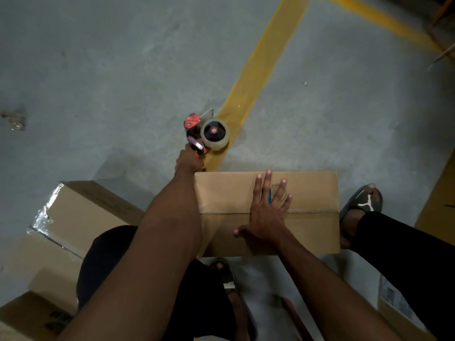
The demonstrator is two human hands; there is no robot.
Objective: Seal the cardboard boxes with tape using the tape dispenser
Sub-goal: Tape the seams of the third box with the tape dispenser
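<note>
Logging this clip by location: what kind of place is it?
Probably a warehouse or packing area: bare concrete floor with yellow painted lines, and several cardboard boxes set on it.

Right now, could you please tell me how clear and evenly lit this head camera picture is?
Head view: dim, soft overall; wide-angle bending curves the yellow painted floor stripe; glare shines on the taped brown cardboard box at left; the red tape dispenser in the left hand is slightly blurred; the right hand looks sharper.

A white leaping-cat Puma logo stands on the dark slipper (pixel 366 200); print on the boxes is too blurred to read
</note>
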